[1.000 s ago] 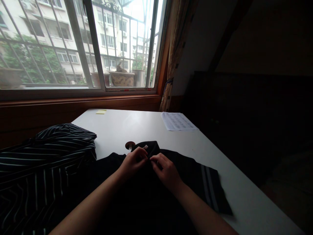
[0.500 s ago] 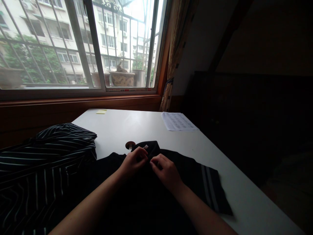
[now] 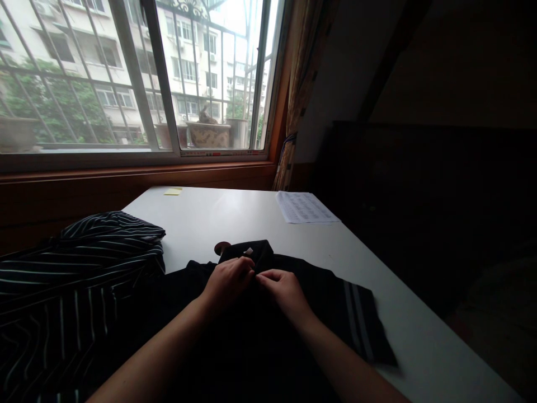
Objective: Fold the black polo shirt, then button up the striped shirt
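A dark collared shirt (image 3: 310, 280) lies spread on the white table (image 3: 201, 212), with two grey stripes across its right sleeve and a small pale label inside the collar. Just below the collar, my left hand (image 3: 230, 280) is closed on the shirt's front, fingers bent inward. Close beside it, my right hand (image 3: 283, 285) pinches the same part of the cloth between thumb and forefinger. The fingertips of both hands nearly meet. Whatever small detail lies between them, such as a button, is too dark to make out.
A black garment with white stripes (image 3: 113, 246) is heaped at the left. Printed sheets (image 3: 306, 207) lie at the table's far right, and a yellow sticky note (image 3: 173, 191) at the far left. A round hole (image 3: 221, 247) shows beside the collar. Behind are a window and curtain (image 3: 289, 140).
Both hands stay at the collar. The left fingers have turned down over the cloth, and the right thumb and forefinger have straightened into a pinch. The collar has shifted slightly left.
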A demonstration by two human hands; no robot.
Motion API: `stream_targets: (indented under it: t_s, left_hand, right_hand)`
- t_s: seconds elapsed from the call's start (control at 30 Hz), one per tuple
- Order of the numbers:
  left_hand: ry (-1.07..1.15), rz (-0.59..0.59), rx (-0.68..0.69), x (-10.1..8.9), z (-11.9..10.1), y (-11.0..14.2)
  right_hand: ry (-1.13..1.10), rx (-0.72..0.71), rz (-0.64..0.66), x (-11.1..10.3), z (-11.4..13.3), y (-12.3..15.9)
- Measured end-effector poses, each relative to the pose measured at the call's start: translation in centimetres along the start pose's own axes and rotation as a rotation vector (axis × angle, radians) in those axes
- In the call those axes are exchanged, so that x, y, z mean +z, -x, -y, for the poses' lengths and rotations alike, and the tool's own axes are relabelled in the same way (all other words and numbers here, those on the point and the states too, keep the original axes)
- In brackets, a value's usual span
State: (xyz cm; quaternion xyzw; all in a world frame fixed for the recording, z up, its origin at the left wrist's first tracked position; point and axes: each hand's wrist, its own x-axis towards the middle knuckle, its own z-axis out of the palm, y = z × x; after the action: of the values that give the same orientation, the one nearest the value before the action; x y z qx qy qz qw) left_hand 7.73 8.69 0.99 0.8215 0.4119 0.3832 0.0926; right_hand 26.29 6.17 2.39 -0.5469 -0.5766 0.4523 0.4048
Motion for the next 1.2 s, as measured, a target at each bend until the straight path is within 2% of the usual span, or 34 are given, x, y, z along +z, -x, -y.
stream_targets:
  t_s: [0.13,0.3,0.57,0.77,1.2]
  left_hand:
    - [-0.053,-0.041,0.087,-0.1,0.0,0.1]
    - [-0.169,-0.117,0.214,-0.1,-0.6,0.1]
    - [-0.234,-0.099,0.327,-0.5,-1.7,-0.2]
    - [-0.231,-0.106,0.334,-0.4,-1.6,-0.1]
    - [-0.146,-0.150,0.233,-0.3,-1.5,0.0]
  right_hand:
    - [-0.100,0.106,0.006,0.3,-0.2,0.0]
    - [-0.223,0.175,0.000,0.3,0.0,0.1]
    - [-0.411,0.251,0.027,0.4,0.3,0.3]
    - [-0.402,0.243,0.028,0.5,0.3,0.4]
    - [-0.391,0.242,-0.011,0.6,0.5,0.6]
